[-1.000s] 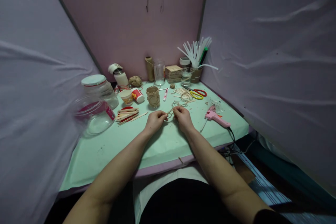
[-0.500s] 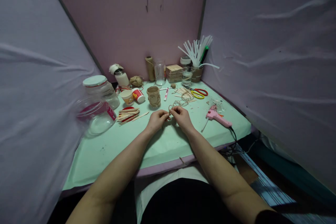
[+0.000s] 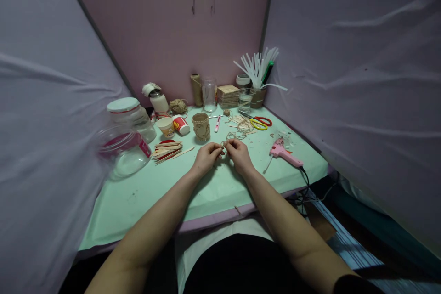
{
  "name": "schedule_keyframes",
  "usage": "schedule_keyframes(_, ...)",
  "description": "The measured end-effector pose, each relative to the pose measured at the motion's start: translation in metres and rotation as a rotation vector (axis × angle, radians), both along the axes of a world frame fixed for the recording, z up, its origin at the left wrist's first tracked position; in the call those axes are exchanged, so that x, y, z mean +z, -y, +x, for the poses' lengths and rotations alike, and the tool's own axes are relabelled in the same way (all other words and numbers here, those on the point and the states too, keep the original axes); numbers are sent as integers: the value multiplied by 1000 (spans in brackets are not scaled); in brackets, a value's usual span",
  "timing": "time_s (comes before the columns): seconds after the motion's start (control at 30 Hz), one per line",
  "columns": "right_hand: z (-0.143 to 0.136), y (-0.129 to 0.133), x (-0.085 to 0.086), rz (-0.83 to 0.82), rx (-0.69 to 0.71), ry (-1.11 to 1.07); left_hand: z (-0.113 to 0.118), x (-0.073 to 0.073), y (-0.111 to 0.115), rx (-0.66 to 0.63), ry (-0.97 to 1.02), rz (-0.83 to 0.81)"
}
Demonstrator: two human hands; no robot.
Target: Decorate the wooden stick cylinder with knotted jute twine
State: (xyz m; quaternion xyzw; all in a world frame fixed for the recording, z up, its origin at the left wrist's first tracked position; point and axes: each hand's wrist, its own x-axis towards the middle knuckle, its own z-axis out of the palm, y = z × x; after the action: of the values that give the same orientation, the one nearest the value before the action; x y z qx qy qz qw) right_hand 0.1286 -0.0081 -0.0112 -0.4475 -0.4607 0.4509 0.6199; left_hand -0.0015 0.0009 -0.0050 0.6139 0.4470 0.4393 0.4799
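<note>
Head: fingers (image 3: 216,146), twine (image 3: 237,135) inside table edge (image 3: 206,221)

The loose twine (image 3: 237,135) lies on the table (image 3: 138,211) behind the right hand (image 3: 238,152). The glue gun (image 3: 285,155) lies right of the twine, before the scissors (image 3: 259,122). The stick pile (image 3: 167,150) lies left of the left hand (image 3: 207,156), before the paper cups (image 3: 181,125).

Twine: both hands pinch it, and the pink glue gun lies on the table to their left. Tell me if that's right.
The left hand and right hand do pinch the twine, but the head view shows the pink glue gun lying on the table to their right, not left.
</note>
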Motion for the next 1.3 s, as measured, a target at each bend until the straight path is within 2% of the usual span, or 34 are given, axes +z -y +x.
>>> schedule_keyframes(0.2, 0, -2, -5, 96, -49, 123, -1, -3, -3, 40, -63, 126)
schedule_keyframes(0.33, 1, 0, -8, 260, -125, 335, -4, -2, -3, 78, -121, 144)
schedule_keyframes(0.47, 2, 3, -9, 430, -120, 572, -6, -1, -3, 107, -148, 187)
schedule_keyframes(0.63, 4, 3, -6, 513, -142, 690, -8, -2, -4, 115, -175, 207)
schedule_keyframes(0.77, 5, 3, -4, 446, -152, 598, -8, -2, -3, 101, -198, 210)
schedule_keyframes(0.87, 5, 2, -3, 317, -158, 453, -7, 1, -1, 72, -227, 220)
schedule_keyframes(1.07, 4, -3, -3, 74, -51, 137, -6, 6, 3, -19, -173, 197)
schedule_keyframes(1.3, 4, -1, 0, 6, -12, 105, -6, 6, 1, -17, -121, 135)
